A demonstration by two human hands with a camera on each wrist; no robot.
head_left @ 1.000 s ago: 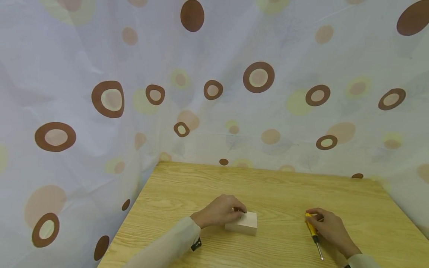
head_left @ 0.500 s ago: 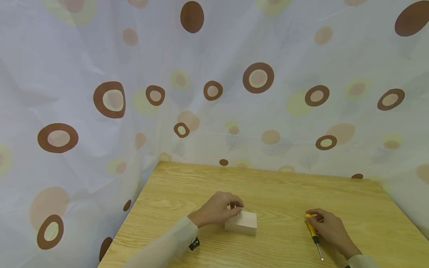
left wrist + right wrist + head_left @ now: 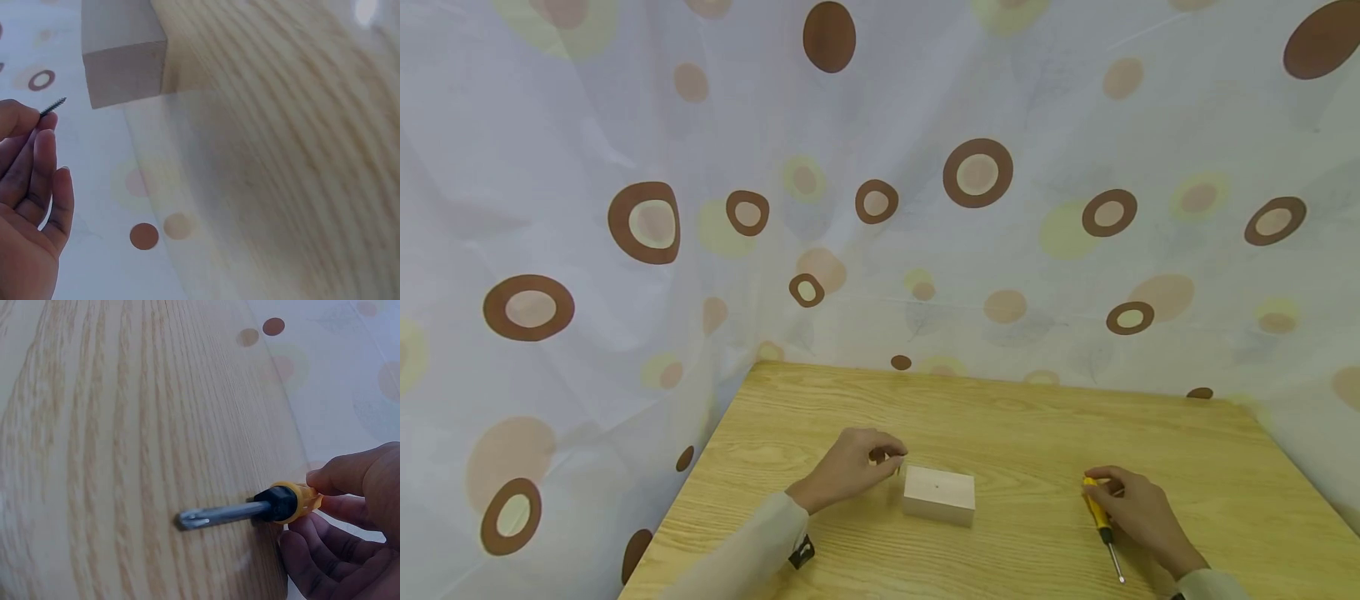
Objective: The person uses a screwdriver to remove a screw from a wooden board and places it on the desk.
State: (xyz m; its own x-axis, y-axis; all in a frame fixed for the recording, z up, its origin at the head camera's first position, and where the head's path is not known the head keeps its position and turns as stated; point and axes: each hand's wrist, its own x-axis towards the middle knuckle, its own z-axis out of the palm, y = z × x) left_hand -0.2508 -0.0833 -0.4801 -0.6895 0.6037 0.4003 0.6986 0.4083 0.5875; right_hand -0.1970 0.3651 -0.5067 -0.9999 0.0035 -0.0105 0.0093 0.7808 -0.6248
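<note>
My left hand (image 3: 848,468) pinches a small dark screw (image 3: 54,106) between thumb and fingertips, with its threaded tip sticking out in the left wrist view. Just right of that hand, a pale wooden block (image 3: 940,493) lies flat on the table, apart from the fingers. On the block's top face is a small dark hole (image 3: 937,486). Farther right, my right hand (image 3: 1142,515) holds a screwdriver (image 3: 1101,518) by its yellow handle. Its metal shaft points toward me in the head view, and a cross-shaped tip (image 3: 192,519) shows in the right wrist view.
The wood-grain table (image 3: 1015,442) stretches around both hands. White sheeting (image 3: 880,250) with brown and beige circles rises behind it and along both sides. A dark wrist strap (image 3: 802,552) is on the left sleeve.
My left hand has drawn up and left off the block with the screw, uncovering the hole in its top. The right hand and screwdriver have stayed in place.
</note>
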